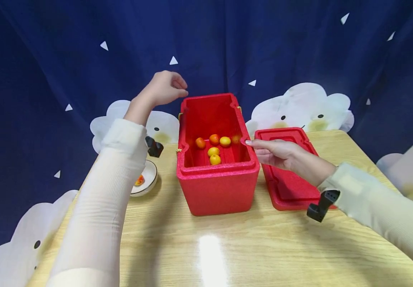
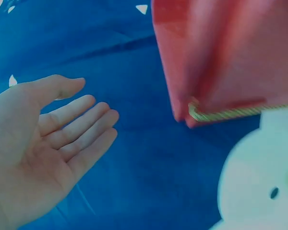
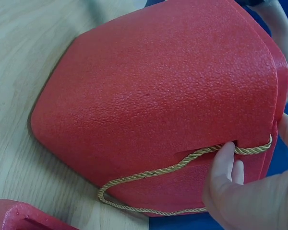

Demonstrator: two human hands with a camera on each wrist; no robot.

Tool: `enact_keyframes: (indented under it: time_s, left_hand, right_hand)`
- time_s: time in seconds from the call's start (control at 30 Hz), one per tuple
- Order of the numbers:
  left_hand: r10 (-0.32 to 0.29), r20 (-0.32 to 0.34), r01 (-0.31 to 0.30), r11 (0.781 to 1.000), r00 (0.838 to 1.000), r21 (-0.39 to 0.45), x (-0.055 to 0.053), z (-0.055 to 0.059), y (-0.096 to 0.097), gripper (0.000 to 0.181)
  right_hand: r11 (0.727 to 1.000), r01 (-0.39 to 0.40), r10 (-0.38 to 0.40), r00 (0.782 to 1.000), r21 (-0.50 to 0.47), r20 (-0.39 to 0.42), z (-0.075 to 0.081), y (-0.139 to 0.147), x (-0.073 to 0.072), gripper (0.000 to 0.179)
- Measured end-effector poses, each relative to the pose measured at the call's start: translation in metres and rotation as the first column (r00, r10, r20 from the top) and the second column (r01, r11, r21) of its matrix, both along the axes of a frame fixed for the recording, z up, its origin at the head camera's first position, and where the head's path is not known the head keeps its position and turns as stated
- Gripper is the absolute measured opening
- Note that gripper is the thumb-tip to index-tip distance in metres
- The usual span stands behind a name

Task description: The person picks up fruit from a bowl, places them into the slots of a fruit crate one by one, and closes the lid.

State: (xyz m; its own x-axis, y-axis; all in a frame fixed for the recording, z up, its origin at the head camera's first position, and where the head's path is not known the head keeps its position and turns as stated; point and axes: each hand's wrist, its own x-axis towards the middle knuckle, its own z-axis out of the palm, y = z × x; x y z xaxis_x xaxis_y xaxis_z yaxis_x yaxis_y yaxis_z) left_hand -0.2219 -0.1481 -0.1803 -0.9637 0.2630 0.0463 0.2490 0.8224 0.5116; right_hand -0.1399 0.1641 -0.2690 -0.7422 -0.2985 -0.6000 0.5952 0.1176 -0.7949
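Observation:
A red foam box [image 1: 220, 195] stands uncovered, with several small yellow and orange-red fruits [image 1: 214, 151] on its floor. My left hand [image 1: 165, 87] is raised by the box's far left corner, apart from it. In the left wrist view its palm shows bare and its fingers are loosely bent. At the box's right rim is my right hand [image 1: 278, 153], thumb laid on the rim's notch and fingers against the outer wall. The right wrist view shows those fingertips beside a twisted gold cord [image 3: 156, 172], which loops down the wall.
The red lid [image 1: 292, 179] lies on the wooden table [image 1: 177, 247], right of the box. To the left, a white bowl [image 1: 150, 175] with a dark rim holds an orange-red piece [image 1: 139, 180], partly behind my left sleeve. Behind hangs a blue curtain [image 1: 206, 32] with cloud shapes.

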Motion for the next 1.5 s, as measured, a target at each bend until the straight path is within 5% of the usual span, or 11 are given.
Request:
enact_keyframes:
  time_s: [0.17, 0.3, 0.43, 0.67, 0.83, 1.0, 1.3, 1.5]
  left_hand:
    - [0.037, -0.061, -0.031, 0.996, 0.997, 0.088, 0.017, -0.034, -0.034, 0.029]
    - [0.060, -0.046, -0.055, 0.993, 0.997, 0.106, 0.031, -0.064, -0.058, 0.026]
    - [0.052, 0.021, -0.053, 0.998, 0.998, 0.045, 0.039, -0.095, -0.081, 0.026]
    - [-0.044, 0.150, 0.060, 0.993, 0.988, -0.098, 0.045, -0.135, -0.113, 0.024]
    - [-0.090, 0.186, 0.121, 0.979, 0.978, -0.162, 0.053, -0.151, -0.127, 0.023]
    - [-0.073, 0.253, 0.133, 0.964, 0.965, -0.229, 0.061, -0.163, -0.137, 0.023]
    - [-0.054, 0.323, 0.173, 0.919, 0.945, -0.353, 0.070, -0.172, -0.141, 0.021]
    - [-0.041, 0.334, 0.171, 0.914, 0.942, -0.369, 0.072, -0.176, -0.137, 0.017]
  right_hand:
    - [1.000, 0.006, -0.006, 1.000, -0.001, -0.006, -0.002, 0.000, 0.001, 0.075]
    - [1.000, 0.006, -0.006, 1.000, -0.012, -0.012, -0.003, 0.000, 0.001, 0.061]
    - [1.000, 0.008, -0.008, 1.000, -0.015, -0.009, -0.001, 0.000, 0.000, 0.065]
    - [1.000, 0.009, -0.009, 1.000, -0.016, 0.004, 0.000, -0.003, 0.001, 0.074]
    - [1.000, 0.015, -0.015, 1.000, -0.020, 0.012, -0.001, -0.005, 0.002, 0.062]
    - [0.999, 0.012, -0.012, 1.000, -0.034, 0.010, -0.001, -0.005, 0.002, 0.042]
    - [1.000, 0.003, -0.003, 1.000, -0.025, 0.002, -0.001, -0.006, 0.001, 0.064]
    - [1.000, 0.002, -0.002, 1.000, -0.027, 0.001, -0.002, -0.008, 0.001, 0.055]
